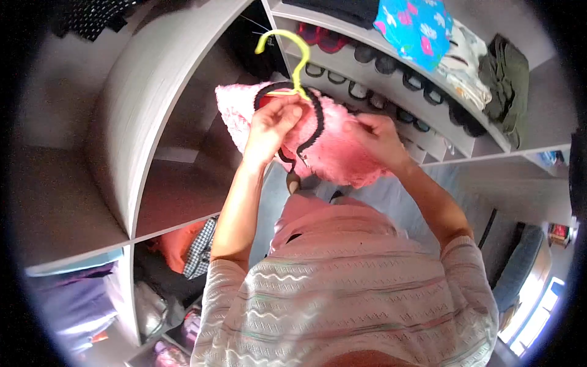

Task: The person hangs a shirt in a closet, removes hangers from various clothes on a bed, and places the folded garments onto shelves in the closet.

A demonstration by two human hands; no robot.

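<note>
A pink fluffy garment [342, 156] with black trim round its neck hangs on a yellow hanger [301, 58] in front of me. The hanger's hook sticks up free above the neckline. My left hand [273, 127] is closed at the neck opening, just under the base of the hook, its thumb and fingers pinched on the garment. On the other side, my right hand [378, 137] is closed on the fluffy fabric near the shoulder. The hanger's arms are mostly hidden inside the garment.
Shelves with several pairs of shoes [384, 64] stand ahead. Above them lie a blue floral cloth [416, 30] and dark green folded clothes [506, 79]. A curved grey cabinet panel [143, 98] rises at left, with orange clothing [177, 248] in a compartment below.
</note>
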